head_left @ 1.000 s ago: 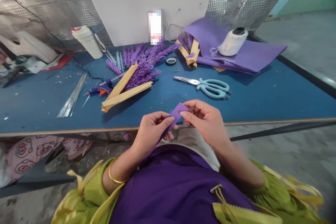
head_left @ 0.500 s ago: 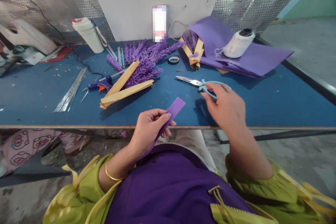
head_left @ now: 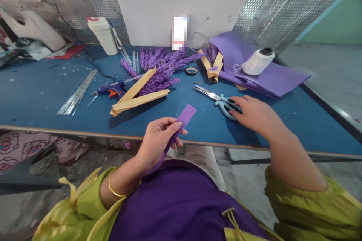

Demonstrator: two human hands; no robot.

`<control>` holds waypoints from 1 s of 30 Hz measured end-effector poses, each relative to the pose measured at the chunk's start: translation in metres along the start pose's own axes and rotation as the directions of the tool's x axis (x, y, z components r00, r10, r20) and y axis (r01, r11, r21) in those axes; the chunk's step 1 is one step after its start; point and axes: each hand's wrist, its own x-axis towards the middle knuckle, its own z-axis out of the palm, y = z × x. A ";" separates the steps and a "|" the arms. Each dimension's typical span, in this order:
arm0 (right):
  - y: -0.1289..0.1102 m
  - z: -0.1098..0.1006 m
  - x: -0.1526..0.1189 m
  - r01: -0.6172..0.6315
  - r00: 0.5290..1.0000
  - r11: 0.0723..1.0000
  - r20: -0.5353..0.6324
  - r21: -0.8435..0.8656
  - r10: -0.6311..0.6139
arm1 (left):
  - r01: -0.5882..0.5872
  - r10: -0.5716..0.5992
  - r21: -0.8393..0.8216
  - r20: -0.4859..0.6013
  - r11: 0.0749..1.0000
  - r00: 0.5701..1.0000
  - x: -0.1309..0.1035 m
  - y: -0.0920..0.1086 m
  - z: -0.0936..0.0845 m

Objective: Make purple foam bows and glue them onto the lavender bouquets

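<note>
My left hand (head_left: 161, 137) is closed on a purple paper strip (head_left: 187, 115), pinching it between thumb and fingers. The strip's free end sticks out up and to the right over the table's front edge, and its other end hangs down past the wrist. At the right, my right hand (head_left: 251, 115) has its thumb and fingers on the light blue handles of a pair of scissors (head_left: 216, 97). The blades lie slightly parted, pointing to the upper left, low over or on the blue tabletop; contact cannot be made out.
Purple lavender stems (head_left: 161, 69) lie beside folded tan paper strips (head_left: 138, 101). A glue gun (head_left: 113, 89), clear sticks (head_left: 79, 92), a tape roll (head_left: 191, 71), a small wrapped bunch (head_left: 212, 64), purple sheets (head_left: 285, 79), a thread cone (head_left: 258, 62), a white cup (head_left: 103, 35) and an upright phone (head_left: 180, 32) stand around.
My right hand has moved right and turned, shifting to the ends of the scissors' handles; the scissors sit lower. My left hand keeps the purple strip nearly still. The view has tilted slightly.
</note>
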 end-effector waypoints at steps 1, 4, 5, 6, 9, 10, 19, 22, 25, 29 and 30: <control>-0.001 -0.001 0.001 0.005 1.000 1.000 0.016 -0.015 -0.005 | 0.002 -0.002 -0.004 0.000 1.000 1.000 0.000 0.000 -0.001; -0.006 -0.005 0.005 -0.034 0.996 0.997 0.079 -0.072 0.039 | 0.012 -0.012 -0.011 0.009 1.000 1.000 0.001 0.001 -0.001; -0.007 -0.006 0.008 -0.050 0.991 0.995 0.117 -0.085 0.060 | 0.015 -0.015 -0.011 0.013 1.000 1.000 0.001 0.001 -0.001; -0.007 -0.008 0.010 -0.059 0.985 0.994 0.159 -0.093 0.073 | 0.017 -0.017 -0.011 0.017 1.000 1.000 0.001 0.001 -0.001; -0.005 -0.016 0.020 -0.020 0.965 0.996 0.259 -0.083 0.041 | 0.018 -0.018 -0.014 0.018 1.000 1.000 0.001 0.004 -0.001; -0.004 -0.018 0.022 0.005 0.961 0.997 0.277 -0.078 0.016 | 0.018 -0.018 -0.016 0.017 1.000 1.000 0.000 0.005 -0.001; 0.005 -0.029 0.017 -0.041 0.947 0.999 0.318 -0.019 0.045 | -0.002 0.002 -0.046 0.003 0.999 1.000 0.006 0.005 -0.006; 0.008 -0.030 0.006 -0.120 0.943 0.993 0.315 0.015 0.109 | -0.007 0.007 -0.052 0.004 0.999 1.000 0.009 0.006 -0.007; 0.012 -0.029 -0.007 -0.187 0.938 0.981 0.304 0.045 0.165 | -0.006 0.006 -0.042 0.002 0.999 1.000 0.012 0.007 -0.006; 0.014 -0.025 -0.032 -0.319 0.933 0.890 0.272 0.324 0.235 | -0.020 0.020 -0.035 0.007 0.999 1.000 0.015 0.007 -0.006; 0.012 -0.024 -0.039 -0.364 0.922 0.822 0.293 0.438 0.252 | -0.019 0.020 -0.033 0.011 0.999 1.000 0.015 0.007 -0.006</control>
